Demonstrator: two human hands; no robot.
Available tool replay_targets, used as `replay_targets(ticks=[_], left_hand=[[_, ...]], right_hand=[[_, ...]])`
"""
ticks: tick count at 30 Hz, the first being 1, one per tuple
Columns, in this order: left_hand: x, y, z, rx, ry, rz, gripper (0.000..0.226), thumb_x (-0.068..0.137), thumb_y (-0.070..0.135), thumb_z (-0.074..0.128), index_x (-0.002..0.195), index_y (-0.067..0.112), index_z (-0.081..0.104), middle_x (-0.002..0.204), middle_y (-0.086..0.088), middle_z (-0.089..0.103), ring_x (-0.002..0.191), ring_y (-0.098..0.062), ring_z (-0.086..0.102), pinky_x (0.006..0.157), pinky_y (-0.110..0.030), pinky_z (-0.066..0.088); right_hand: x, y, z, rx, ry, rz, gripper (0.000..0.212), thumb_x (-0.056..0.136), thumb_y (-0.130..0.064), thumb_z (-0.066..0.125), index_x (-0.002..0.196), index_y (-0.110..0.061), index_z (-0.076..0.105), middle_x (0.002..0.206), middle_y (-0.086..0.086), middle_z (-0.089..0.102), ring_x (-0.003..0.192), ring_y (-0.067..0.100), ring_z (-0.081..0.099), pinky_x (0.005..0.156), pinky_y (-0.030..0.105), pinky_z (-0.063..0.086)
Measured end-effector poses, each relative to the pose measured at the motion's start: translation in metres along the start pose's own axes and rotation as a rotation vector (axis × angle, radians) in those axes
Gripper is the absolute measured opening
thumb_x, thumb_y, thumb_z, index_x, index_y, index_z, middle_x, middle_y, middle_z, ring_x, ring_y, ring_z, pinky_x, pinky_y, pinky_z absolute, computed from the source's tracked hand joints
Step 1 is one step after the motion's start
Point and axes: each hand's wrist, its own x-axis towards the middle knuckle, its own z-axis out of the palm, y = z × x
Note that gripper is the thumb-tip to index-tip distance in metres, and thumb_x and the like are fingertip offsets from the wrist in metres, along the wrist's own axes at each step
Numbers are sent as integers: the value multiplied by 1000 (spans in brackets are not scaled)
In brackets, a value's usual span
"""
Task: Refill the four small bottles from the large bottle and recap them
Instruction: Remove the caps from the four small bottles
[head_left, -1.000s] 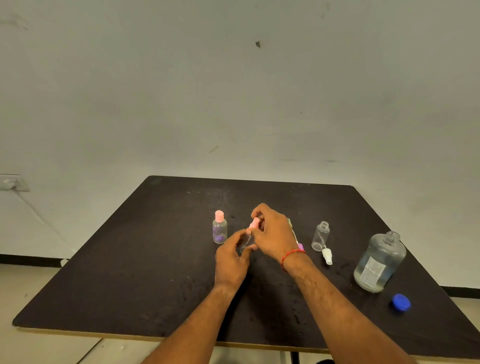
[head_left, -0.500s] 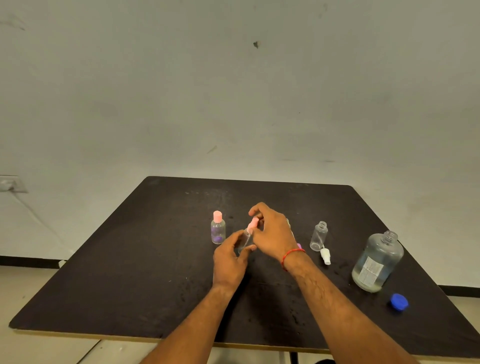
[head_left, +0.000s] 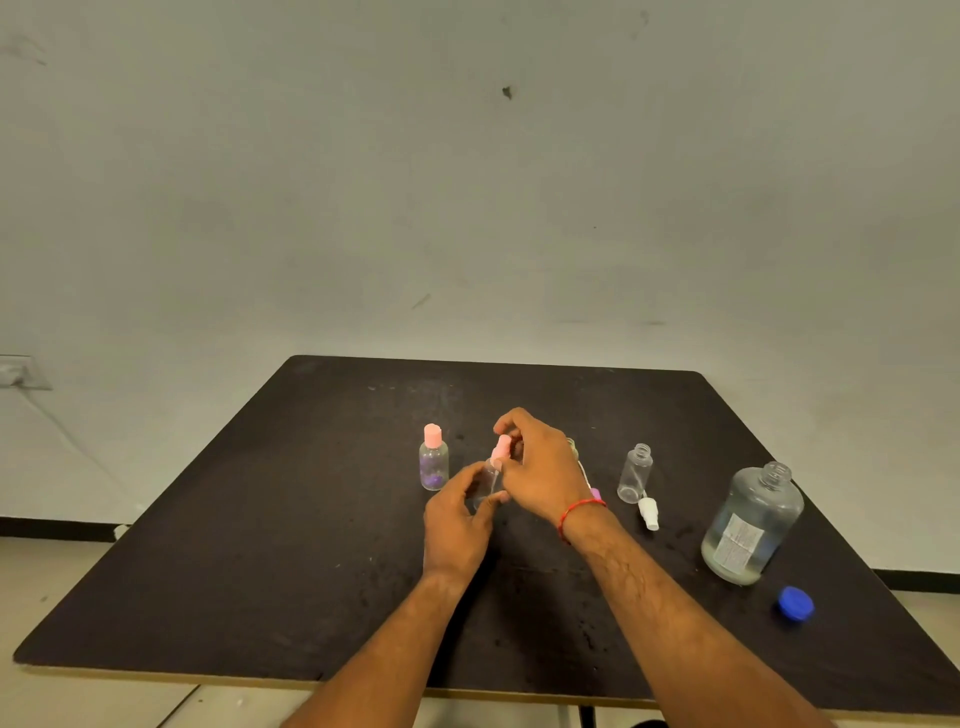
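A dark table (head_left: 260, 545) carries everything. The large bottle (head_left: 750, 525) stands uncapped at the right, part full, its blue cap (head_left: 796, 603) lying just in front. At the middle the left hand (head_left: 457, 525) grips a small clear bottle (head_left: 488, 483) while the right hand (head_left: 543, 467) pinches its pink cap (head_left: 502, 449) on top. Left of them stands a capped bottle (head_left: 433, 460) with purple inside. Right of the hands an open bottle (head_left: 635, 473) stands, its white cap (head_left: 649, 512) lying beside it.
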Motion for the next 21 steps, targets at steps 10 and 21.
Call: replay_targets(ticks=[10,21], left_hand=[[0,-1,0,-44,10,-16,41,89,2,74,120,29,67,106,26,67,103,15,62,83,-2,45],[-2,2,0,-46,7,-15,39,89,9,75,114,37,64,108,24,68,106,12,62,88,-4,46]], right_hand=[[0,-2,4,4,40,43,36,83,-25,74,112,-25,54,98,-7,61,85,8,59,74,19,54],[0,2,6,61,23,10,43,84,-13,69,121,-25,52,112,-4,62,100,13,61,76,16,52]])
